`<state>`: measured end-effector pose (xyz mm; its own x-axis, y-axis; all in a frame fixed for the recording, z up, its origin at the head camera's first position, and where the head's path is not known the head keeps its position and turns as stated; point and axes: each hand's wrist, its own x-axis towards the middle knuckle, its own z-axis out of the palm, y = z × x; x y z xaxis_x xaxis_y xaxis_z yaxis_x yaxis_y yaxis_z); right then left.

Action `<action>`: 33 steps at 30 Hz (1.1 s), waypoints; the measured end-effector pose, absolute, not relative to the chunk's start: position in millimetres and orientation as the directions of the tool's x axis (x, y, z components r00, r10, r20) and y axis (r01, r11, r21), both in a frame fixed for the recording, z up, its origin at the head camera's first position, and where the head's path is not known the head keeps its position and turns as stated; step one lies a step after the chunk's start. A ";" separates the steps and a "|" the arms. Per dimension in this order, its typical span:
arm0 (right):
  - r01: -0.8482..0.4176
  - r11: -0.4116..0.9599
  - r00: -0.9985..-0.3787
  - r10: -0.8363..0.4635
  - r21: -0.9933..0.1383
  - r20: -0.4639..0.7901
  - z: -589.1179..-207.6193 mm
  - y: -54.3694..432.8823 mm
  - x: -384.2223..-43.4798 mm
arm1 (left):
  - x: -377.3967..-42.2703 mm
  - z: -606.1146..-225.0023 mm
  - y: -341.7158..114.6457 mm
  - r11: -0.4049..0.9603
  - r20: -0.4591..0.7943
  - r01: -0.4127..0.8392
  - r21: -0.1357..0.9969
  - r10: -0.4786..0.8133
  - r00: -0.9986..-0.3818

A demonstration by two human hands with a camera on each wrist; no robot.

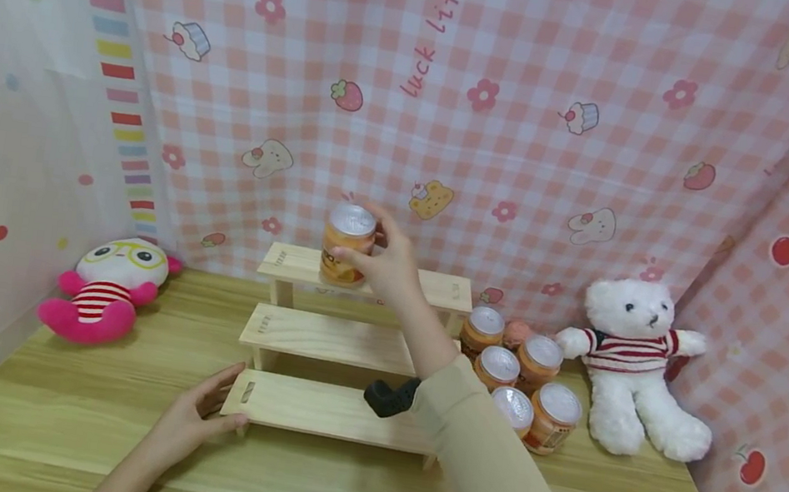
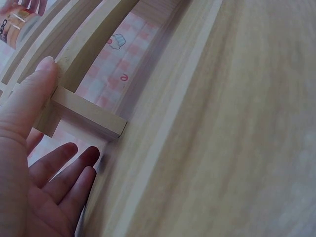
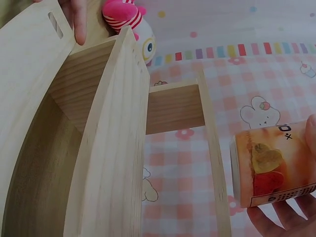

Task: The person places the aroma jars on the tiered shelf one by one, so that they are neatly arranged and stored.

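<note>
The right hand, fingers curled, hides part of the orange, silver-topped can it grips over the top wooden step. The left hand, fingers loose, touches the bottom step.

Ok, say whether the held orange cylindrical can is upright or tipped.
Upright: in the head view, the orange cylindrical can in the right hand has its silver lid on top and its sides near vertical.
</note>
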<state>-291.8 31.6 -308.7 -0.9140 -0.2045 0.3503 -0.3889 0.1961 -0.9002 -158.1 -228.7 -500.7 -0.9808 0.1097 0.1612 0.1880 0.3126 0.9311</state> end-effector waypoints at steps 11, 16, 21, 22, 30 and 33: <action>-0.334 0.199 -0.937 -0.179 -0.921 0.301 -311.9 17.6 -294.8 | -157.6 -501.9 -229.1 0.299 0.153 0.180 0.937 0.111 -0.982; -0.332 0.208 -0.938 -0.176 -0.920 0.299 -313.3 14.6 -295.4 | -156.9 -502.3 -229.3 0.288 0.152 0.177 0.941 0.106 -0.983; -0.325 0.204 -0.941 -0.169 -0.923 0.294 -314.1 14.2 -295.4 | -157.2 -502.4 -229.1 0.293 0.154 0.179 0.939 0.109 -0.982; -0.322 0.204 -0.942 -0.168 -0.924 0.291 -314.1 14.4 -295.3 | -157.4 -502.4 -229.1 0.297 0.154 0.179 0.938 0.108 -0.982; -0.325 0.212 -0.942 -0.155 -0.922 0.296 -317.0 22.5 -290.8 | -158.1 -501.6 -228.7 0.310 0.156 0.182 0.933 0.108 -0.982; -0.328 0.218 -0.942 -0.140 -0.919 0.303 -320.3 29.8 -285.7 | -157.7 -501.0 -228.1 0.307 0.152 0.178 0.935 0.106 -0.983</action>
<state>-285.7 29.8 -320.3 -0.9425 -0.1401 0.3035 -0.3283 0.2179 -0.9191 -157.7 -228.1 -501.0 -0.9826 0.1063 0.1521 0.1779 0.3067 0.9350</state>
